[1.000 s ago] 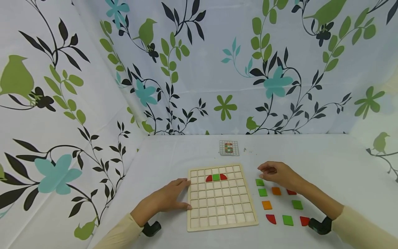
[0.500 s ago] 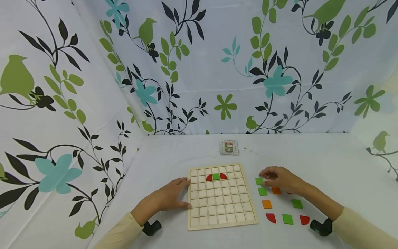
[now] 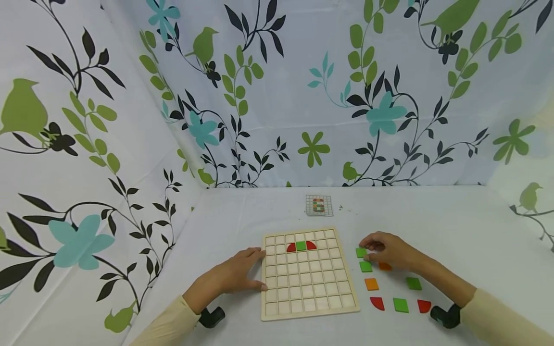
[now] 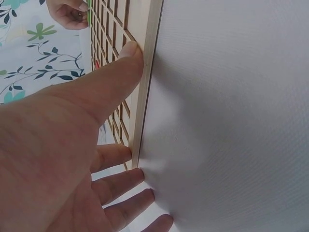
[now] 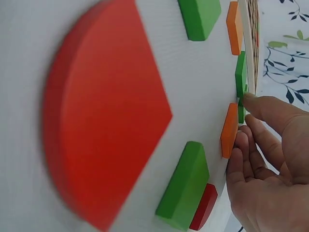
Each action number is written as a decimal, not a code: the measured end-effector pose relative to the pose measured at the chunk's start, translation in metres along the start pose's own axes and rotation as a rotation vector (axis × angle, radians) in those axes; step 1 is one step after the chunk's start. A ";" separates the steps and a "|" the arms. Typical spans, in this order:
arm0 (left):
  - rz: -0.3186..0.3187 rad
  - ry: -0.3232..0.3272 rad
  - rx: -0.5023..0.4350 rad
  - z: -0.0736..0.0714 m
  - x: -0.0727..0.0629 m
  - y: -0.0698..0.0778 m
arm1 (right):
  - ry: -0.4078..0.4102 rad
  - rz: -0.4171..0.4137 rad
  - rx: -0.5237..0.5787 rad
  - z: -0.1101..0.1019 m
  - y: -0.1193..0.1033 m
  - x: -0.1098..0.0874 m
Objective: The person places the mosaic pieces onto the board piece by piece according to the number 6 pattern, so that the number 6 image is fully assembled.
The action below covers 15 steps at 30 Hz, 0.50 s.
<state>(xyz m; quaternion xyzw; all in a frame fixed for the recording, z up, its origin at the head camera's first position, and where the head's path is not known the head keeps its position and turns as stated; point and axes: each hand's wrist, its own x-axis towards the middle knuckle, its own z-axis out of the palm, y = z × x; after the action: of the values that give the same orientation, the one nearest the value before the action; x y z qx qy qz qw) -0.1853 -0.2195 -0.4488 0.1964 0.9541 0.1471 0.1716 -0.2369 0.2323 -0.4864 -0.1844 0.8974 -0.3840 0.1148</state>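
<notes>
A wooden grid board (image 3: 309,288) lies on the table, with a green square (image 3: 300,246) between two red quarter-round tiles (image 3: 291,247) in an upper row. Along the board's left edge rests my left hand (image 3: 235,271), thumb and fingers spread; in the left wrist view its thumb touches the rim. To the right of the board, my right hand (image 3: 389,250) has thumb and index finger at opposite edges of a green square tile (image 3: 360,252), which still lies at table level. The right wrist view shows that tile (image 5: 242,113) partly hidden by the fingertips.
Below the right hand lie another green tile (image 3: 365,266), orange tiles (image 3: 371,284), further green tiles (image 3: 400,305) and red quarter-rounds (image 3: 377,303). A small gridded pattern card (image 3: 319,205) lies behind the board. Patterned cloth (image 3: 268,120) hangs at the back.
My right hand has come down from above the tiles, and its thumb and index finger have closed in on the far green square. The left hand stays in place.
</notes>
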 end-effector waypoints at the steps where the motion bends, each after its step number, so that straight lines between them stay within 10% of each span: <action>1: -0.001 -0.001 0.001 0.000 0.000 0.000 | 0.004 -0.003 -0.012 0.001 0.000 0.000; 15: -0.003 -0.005 0.017 0.000 0.000 -0.002 | 0.038 -0.067 -0.108 0.000 -0.010 -0.004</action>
<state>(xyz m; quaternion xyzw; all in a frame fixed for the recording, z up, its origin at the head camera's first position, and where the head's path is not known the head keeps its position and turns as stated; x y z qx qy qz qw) -0.1859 -0.2211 -0.4498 0.1967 0.9552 0.1383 0.1724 -0.2310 0.2275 -0.4788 -0.2127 0.9122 -0.3423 0.0747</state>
